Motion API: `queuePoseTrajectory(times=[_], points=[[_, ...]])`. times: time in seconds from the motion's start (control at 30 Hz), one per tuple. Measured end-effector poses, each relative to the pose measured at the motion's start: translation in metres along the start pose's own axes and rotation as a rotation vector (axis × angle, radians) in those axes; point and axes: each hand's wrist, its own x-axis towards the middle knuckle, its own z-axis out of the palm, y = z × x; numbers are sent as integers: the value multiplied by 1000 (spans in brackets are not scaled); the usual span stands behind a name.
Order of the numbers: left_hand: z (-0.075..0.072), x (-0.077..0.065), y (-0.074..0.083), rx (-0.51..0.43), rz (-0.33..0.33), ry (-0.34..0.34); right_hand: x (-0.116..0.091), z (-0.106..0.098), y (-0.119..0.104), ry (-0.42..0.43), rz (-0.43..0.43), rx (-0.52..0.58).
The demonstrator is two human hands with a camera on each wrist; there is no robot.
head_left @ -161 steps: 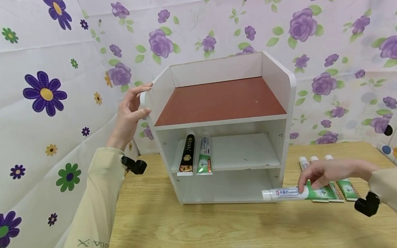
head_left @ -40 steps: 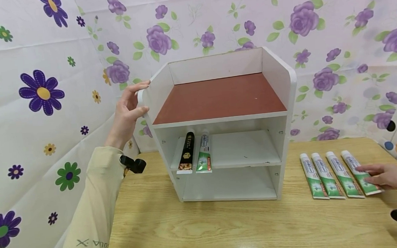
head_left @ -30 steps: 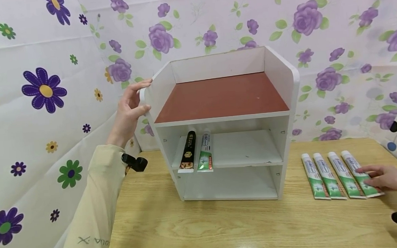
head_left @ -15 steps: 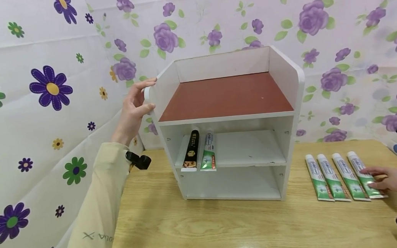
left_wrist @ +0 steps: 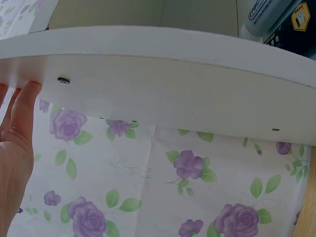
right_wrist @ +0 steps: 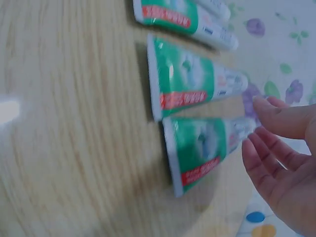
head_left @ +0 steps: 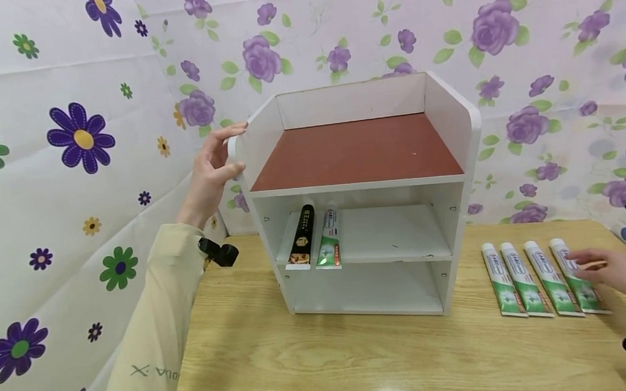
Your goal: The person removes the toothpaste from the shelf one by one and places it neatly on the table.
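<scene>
My left hand grips the left side panel of a small white shelf unit, fingers on the outside and thumb at the front edge; the left wrist view shows fingertips pressed to the panel. My right hand hovers at the rightmost green-and-white toothpaste tube, its thumb and fingers parted near the tube's upper, capped half. In the right wrist view that tube lies flat, fingertips beside its cap end. Several matching toothpaste tubes lie in a row to its left.
On the middle shelf lie a black toothpaste tube and a green-and-white toothpaste tube, their crimped ends at the front edge. The unit stands on a wooden table, with flowered cloth behind and to the left.
Earlier my right hand held a toothpaste tube above the table; that hand is now at the rightmost tube in the row. Lately it has shifted slightly up along this tube. My left hand keeps its grip.
</scene>
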Motion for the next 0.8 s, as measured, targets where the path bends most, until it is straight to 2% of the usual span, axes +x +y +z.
queuePoseTrajectory(times=[0.17, 0.33, 0.5, 0.63, 0.8], points=[[0, 0, 1, 2, 2, -4, 0, 3, -42, -38, -12, 14], [0, 0, 1, 7, 2, -15, 1, 5, -67, -93, -21, 121], [1, 0, -1, -2, -9, 2, 3, 8, -92, -132, -87, 250], [0, 0, 1, -7, -9, 3, 5, 12, -110, -137, -149, 267], [0, 1, 1, -3, -7, -5, 4, 19, -132, -218, -208, 295]])
